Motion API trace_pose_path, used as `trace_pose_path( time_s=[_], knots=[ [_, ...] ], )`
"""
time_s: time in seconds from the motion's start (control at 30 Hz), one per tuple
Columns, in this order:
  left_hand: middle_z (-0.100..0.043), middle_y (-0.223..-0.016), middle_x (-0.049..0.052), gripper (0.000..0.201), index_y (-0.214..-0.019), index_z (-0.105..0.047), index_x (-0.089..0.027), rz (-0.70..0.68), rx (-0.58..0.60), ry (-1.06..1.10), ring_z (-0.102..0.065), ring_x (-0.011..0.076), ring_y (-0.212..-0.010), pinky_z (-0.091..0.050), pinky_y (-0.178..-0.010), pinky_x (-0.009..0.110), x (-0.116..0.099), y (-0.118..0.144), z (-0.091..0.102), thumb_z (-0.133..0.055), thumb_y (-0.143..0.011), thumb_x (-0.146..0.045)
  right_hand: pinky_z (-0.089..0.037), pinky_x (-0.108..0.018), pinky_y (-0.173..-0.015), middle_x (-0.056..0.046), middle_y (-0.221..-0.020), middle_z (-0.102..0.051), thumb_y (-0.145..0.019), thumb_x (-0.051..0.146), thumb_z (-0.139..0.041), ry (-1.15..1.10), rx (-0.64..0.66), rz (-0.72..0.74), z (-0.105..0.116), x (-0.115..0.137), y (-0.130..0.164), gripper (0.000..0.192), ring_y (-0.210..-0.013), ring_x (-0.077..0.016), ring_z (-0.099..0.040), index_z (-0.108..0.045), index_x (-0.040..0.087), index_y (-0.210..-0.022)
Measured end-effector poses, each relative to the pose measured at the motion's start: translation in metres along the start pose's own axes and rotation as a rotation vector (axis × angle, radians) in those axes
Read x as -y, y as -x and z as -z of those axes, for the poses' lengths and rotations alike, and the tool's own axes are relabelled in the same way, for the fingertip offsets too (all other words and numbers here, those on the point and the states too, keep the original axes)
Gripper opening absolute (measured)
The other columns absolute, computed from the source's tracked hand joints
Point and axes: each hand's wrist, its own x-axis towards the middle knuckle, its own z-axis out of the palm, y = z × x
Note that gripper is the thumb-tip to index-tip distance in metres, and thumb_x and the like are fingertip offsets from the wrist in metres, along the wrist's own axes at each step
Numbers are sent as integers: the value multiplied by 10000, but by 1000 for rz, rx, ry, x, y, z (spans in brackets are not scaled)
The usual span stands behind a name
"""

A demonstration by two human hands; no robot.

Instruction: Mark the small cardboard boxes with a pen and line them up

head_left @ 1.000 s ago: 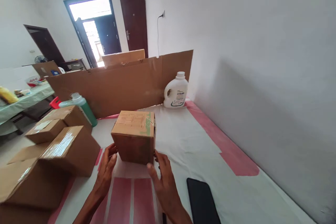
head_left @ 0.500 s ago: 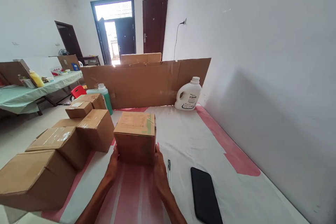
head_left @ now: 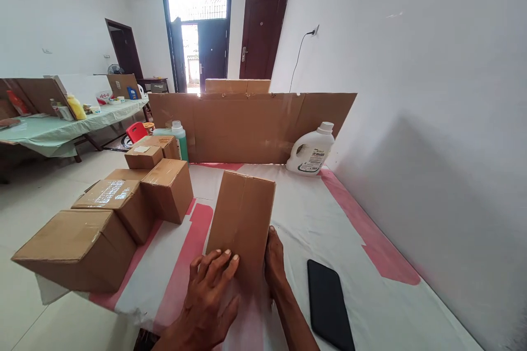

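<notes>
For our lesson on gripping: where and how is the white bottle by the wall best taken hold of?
Probably by the handle of the white bottle, coming from the front left: the handle loops along the side facing left in the picture, with an opening through it, while cardboard stands behind and the wall rises to the right.

To your right lies a black phone (head_left: pixel 330 305); farther off, a white jug (head_left: pixel 312 149) stands before an upright cardboard panel (head_left: pixel 242 129).
</notes>
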Motion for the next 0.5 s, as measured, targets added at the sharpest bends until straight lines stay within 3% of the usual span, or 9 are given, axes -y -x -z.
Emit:
trace_pose_path(
  time_s=[0.13,0.23,0.3,0.4,0.5],
  knots=[
    [-360,-1661,96,854,-1623,-323,-375,47,-32,3,-234,441,-1558,-201,-1243,662,17,-23,4,-723,-869,-339,-460,-441,-1132,-76,-1386,-693,-856,829,-493,-29,24,63,1,4,2,729,-1369,-296,-554,-720,238,-1217],
    [-155,-1710,115,880,-1636,-244,-368,111,-53,108,-175,420,-1575,-290,-1218,652,38,-51,8,-716,-896,-312,-490,-450,-1110,-109,-1376,-697,-860,816,-511,-60,61,62,-2,5,-2,769,-1335,-309,-591,-711,184,-1249],
    [-216,-1664,128,822,-1627,-239,-375,108,-70,155,-262,378,-1541,-354,-1193,618,48,-69,11,-681,-937,-310,-481,-458,-1123,-137,-1414,-669,-843,829,-525,-65,63,59,-6,6,-5,832,-1336,-323,-592,-681,159,-1310],
    [-379,-1554,136,749,-1604,-283,-362,100,-125,125,-389,352,-1445,-389,-1157,607,53,-86,17,-660,-958,-333,-389,-486,-1204,-163,-1589,-497,-819,854,-538,-53,14,36,-9,9,-3,994,-1465,-339,-460,-508,150,-1520],
    [-487,-1487,131,772,-1618,-239,-334,81,-176,94,-455,332,-1381,-378,-1154,605,48,-89,26,-647,-963,-327,-265,-463,-1279,-102,-1689,-345,-877,816,-505,-33,19,36,-11,14,7,981,-1562,-283,-309,-344,205,-1628]
  ],
)
